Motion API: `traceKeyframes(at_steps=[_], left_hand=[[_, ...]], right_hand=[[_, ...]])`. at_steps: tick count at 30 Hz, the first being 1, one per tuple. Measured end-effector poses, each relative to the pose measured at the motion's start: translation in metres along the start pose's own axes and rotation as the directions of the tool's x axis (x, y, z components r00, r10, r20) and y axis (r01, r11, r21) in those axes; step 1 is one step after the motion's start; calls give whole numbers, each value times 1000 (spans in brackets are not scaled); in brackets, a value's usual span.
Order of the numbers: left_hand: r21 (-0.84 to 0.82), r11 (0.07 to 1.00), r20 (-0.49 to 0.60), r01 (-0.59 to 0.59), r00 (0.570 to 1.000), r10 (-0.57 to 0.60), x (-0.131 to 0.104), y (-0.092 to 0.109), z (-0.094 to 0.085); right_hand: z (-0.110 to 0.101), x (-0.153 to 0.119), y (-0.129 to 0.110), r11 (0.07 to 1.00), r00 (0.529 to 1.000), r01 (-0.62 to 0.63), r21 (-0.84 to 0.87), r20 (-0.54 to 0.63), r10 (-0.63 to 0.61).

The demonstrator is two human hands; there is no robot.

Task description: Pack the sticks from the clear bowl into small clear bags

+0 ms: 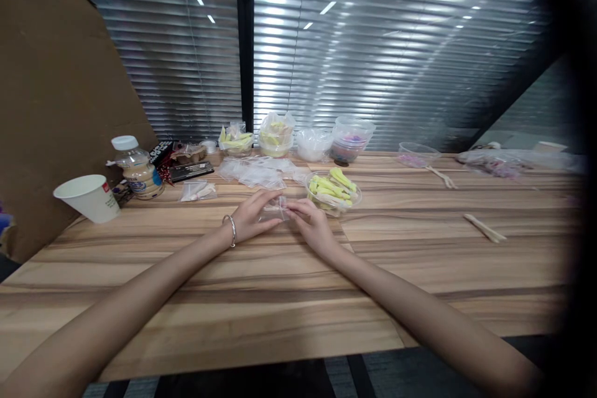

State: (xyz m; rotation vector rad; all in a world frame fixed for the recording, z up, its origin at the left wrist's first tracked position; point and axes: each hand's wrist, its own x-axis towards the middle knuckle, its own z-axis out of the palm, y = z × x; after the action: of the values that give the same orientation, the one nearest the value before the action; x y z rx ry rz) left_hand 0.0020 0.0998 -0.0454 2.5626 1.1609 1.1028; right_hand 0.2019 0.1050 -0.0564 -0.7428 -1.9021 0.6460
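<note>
A small clear plastic bag (pixel 280 214) lies on the wooden table between my two hands. My left hand (pixel 253 217), with a silver bracelet at the wrist, has its thumb and fingers around the bag's left side. From the right, my right hand (pixel 310 224) pinches the bag's edge with fingers pressed together. What is inside the bag is too small to make out. Just behind my right hand stands a clear round bowl (pixel 357 199) holding several yellow pieces (pixel 333 187). Flat clear bags (pixel 261 171) are spread behind my hands.
Along the back stand bowls of yellow pieces (pixel 236 138) and stacked tubs (pixel 352 140). At left are a paper cup (pixel 91 198), a bottle (pixel 137 168) and a small filled bag (pixel 198 191). Wooden sticks (pixel 485 228) lie at right.
</note>
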Motion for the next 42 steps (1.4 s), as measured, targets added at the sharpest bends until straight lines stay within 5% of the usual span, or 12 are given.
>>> traceKeyframes(at_steps=[7, 12, 21, 29, 42], left_hand=[[-212, 969, -9, 127, 991, -132, 1, 3, 0], [-666, 702, -140, 253, 882, -450, 8, 13, 0], [-847, 303, 193, 437, 784, -590, 9, 4, 2], [-843, 258, 246, 473, 764, -596, 7, 5, 2], [-862, 238, 237, 447, 771, -591, 5, -3, 3]], right_hand=[[-1, -1, -3, 996, 998, 19, -86, -51, -24], [1, -2, -5, 991, 992, 36, -125, -114, -50], [-3, -1, -1, 990, 964, 13, -138, -263, -50], [-6, -3, -6, 991, 950, -3, -135, -311, -40], [-2, -2, -4, 996, 993, 69, -55, -96, -74]])
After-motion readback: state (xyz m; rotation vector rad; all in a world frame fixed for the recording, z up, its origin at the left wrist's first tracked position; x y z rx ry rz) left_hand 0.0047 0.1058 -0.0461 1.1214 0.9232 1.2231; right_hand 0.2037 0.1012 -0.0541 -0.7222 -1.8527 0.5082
